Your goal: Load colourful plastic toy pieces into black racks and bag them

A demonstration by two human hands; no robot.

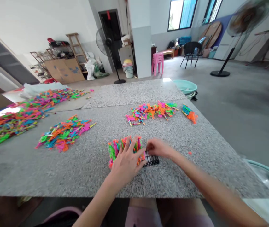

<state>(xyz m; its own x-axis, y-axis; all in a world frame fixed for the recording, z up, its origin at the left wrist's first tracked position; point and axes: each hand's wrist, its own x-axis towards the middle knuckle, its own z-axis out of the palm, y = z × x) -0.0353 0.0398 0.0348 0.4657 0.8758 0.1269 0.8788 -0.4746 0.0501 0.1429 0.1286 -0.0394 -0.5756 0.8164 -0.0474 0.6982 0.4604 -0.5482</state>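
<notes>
Blk rack (152,161) part-full w/ multicolor plastic pcs (112,152).

L hand (127,159) palm down w/ fingers spread, R hand (160,148) just beside w/ fingers curled.

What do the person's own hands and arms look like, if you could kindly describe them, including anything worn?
The left hand and right hand are bare, with five-fingered human shapes and no gloves. The left forearm and right forearm show no sleeves, watch or bracelet. Finer markings are too blurred to tell.
</notes>
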